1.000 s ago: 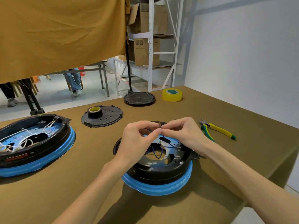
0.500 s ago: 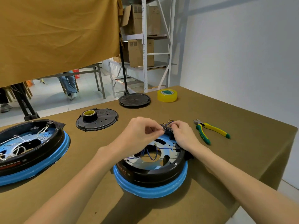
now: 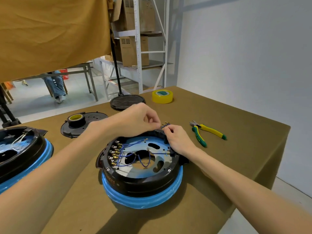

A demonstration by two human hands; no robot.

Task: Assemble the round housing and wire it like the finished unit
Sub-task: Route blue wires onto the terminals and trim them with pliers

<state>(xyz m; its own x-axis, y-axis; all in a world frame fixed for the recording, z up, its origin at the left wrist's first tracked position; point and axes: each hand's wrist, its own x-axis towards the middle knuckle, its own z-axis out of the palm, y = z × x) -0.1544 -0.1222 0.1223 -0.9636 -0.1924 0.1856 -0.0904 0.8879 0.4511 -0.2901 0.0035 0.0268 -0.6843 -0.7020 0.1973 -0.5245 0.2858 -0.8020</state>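
The round black housing (image 3: 141, 180) with a blue rim stands on the table in front of me, its metal plate and blue wires (image 3: 128, 157) exposed. A row of brass terminals lines its left inner wall. At the far rim, my left hand (image 3: 140, 120) and my right hand (image 3: 177, 139) pinch a bundle of blue wires with brass ends (image 3: 166, 125) that sticks up over the edge. The finished unit (image 3: 20, 154), black with white wires inside, sits at the left edge of the view.
Yellow-green pliers (image 3: 207, 132) lie right of the housing. A black cover plate (image 3: 84, 123) carries a small tape roll (image 3: 75, 119). Farther back are a round black lid (image 3: 127, 102) and a yellow tape roll (image 3: 162, 96). The table edge runs close on the right.
Both hands have moved from over the housing's middle to its far rim, uncovering the plate and wiring. The view has shifted closer and a little lower.
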